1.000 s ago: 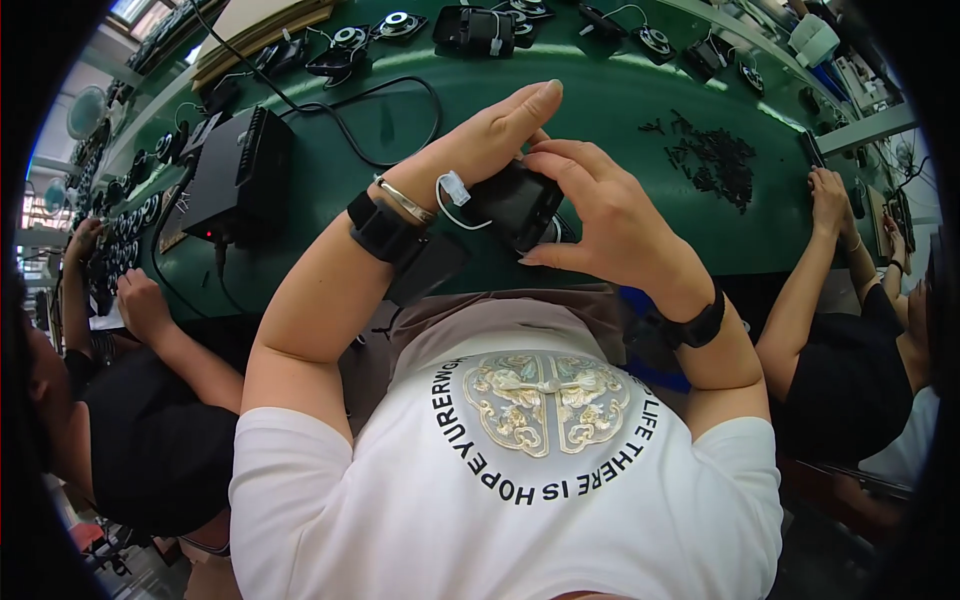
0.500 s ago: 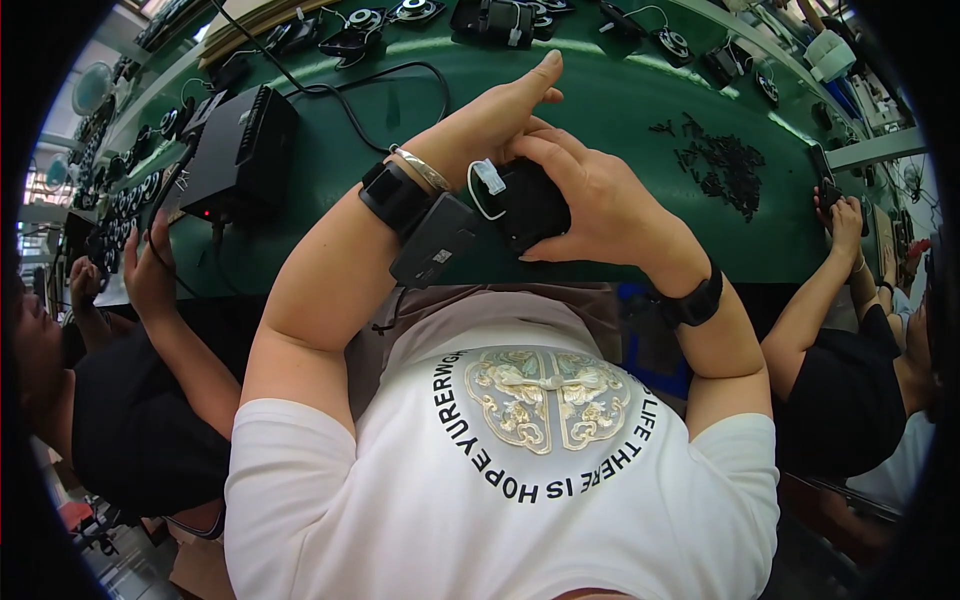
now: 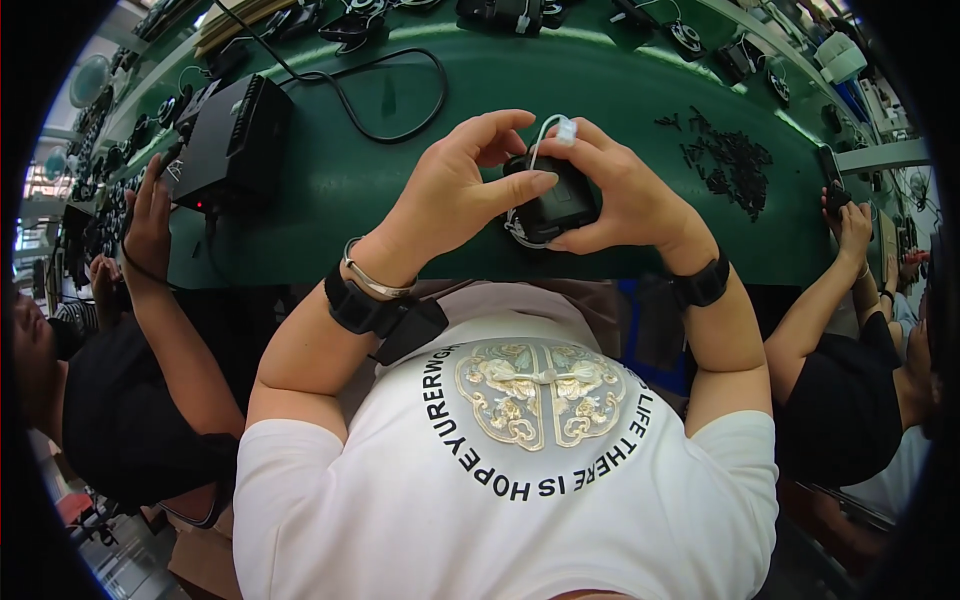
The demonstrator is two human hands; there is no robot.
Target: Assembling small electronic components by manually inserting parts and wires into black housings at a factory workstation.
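Above the near part of the green workbench (image 3: 400,180) is a black boxy speaker (image 3: 560,207) with a thin white lead. The lead ends in a clear white plug (image 3: 567,131) at the far side of the speaker, by my right fingers. My right hand (image 3: 625,190) wraps round the speaker's right side, thumb at its near edge. At the left side, my left hand (image 3: 450,185) has its thumb across the top and its fingers curled at the far left edge. Some pale wire shows beneath the speaker's left side.
A black box-shaped device (image 3: 235,145) with a red light stands at left, and a black cable (image 3: 440,95) loops beyond it. Small black strips (image 3: 735,165) lie heaped at right. Several speakers (image 3: 685,38) line the far edge. People work on both sides.
My left hand has turned and drawn back toward me, its thumb now over the speaker. The speaker has shifted slightly right and turned, so its white lead and plug now point away from me.
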